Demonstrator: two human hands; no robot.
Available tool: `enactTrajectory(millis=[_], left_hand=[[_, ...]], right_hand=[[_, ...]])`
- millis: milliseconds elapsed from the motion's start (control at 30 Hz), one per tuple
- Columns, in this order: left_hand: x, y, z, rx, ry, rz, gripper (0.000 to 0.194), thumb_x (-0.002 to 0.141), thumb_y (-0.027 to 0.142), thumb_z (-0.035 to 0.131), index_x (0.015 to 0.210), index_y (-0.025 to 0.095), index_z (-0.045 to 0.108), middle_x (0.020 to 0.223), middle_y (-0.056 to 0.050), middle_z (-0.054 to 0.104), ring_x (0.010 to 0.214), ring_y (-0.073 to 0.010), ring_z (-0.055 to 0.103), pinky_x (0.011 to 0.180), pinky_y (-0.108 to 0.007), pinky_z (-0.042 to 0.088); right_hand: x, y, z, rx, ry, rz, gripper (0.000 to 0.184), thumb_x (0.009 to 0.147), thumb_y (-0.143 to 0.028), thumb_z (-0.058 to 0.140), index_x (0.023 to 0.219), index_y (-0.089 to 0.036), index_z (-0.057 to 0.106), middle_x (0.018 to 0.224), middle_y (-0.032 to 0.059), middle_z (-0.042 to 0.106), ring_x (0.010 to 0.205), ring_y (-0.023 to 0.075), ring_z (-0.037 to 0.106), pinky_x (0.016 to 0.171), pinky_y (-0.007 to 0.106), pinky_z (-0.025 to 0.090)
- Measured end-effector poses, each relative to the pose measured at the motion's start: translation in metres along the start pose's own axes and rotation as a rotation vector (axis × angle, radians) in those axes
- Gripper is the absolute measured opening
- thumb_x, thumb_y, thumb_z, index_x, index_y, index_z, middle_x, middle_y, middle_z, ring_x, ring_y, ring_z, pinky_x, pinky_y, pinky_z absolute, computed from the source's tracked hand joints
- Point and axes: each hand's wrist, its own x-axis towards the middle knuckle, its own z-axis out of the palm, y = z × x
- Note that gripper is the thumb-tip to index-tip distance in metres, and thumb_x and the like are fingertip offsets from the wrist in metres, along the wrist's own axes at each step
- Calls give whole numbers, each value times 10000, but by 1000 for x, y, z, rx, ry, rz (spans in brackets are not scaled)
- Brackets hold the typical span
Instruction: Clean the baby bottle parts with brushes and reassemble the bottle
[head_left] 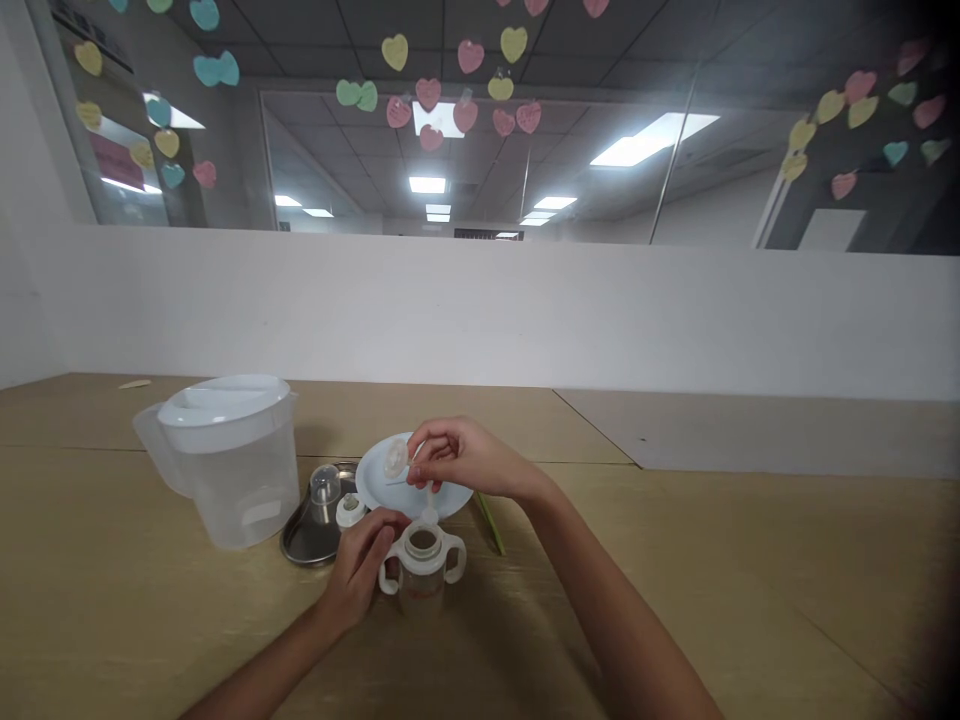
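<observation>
Lying behind the bottle (424, 565) is 1 plate (373, 482).

Below the middle of your view, between six and seven o'clock, you have a two-handled baby bottle (421, 582) standing upright. Its body is clear, with a faint reddish mark low down; a white collar carries white loop handles at three and nine o'clock, and its round mouth is uncovered. At eleven o'clock from that mouth you hold a translucent plastic disc (396, 459), tilted on edge. A small translucent spoon-like piece (430, 515) hangs at twelve o'clock, just beside the rim; you can't tell whether they touch.
</observation>
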Motion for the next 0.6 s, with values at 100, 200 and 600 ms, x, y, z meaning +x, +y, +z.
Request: enactTrajectory(millis=[100,200,600], left_hand=[[0,-1,0,9,1,2,352,893,421,373,896,147,593,749,-30,570,535,-109,486,489,-211,388],[1,2,0,90,30,43,345,901,396,363,891,149,604,799,-48,601,649,-139,535,593,-229,419],[15,6,-27,626,283,66,288,855,394,452,777,186,635,791,-36,635,768,-185,543,682,-280,400]], right_hand=[[1,4,1,-13,-68,30,156,716,-220,633,848,-147,590,710,22,661,637,132,611,556,229,478],[3,5,3,-10,-73,67,149,704,-205,636,833,-144,591,693,20,657,644,132,613,560,223,480],[7,26,-9,-478,-292,127,202,634,-166,692,834,-150,716,870,17,695,839,171,619,726,217,453]])
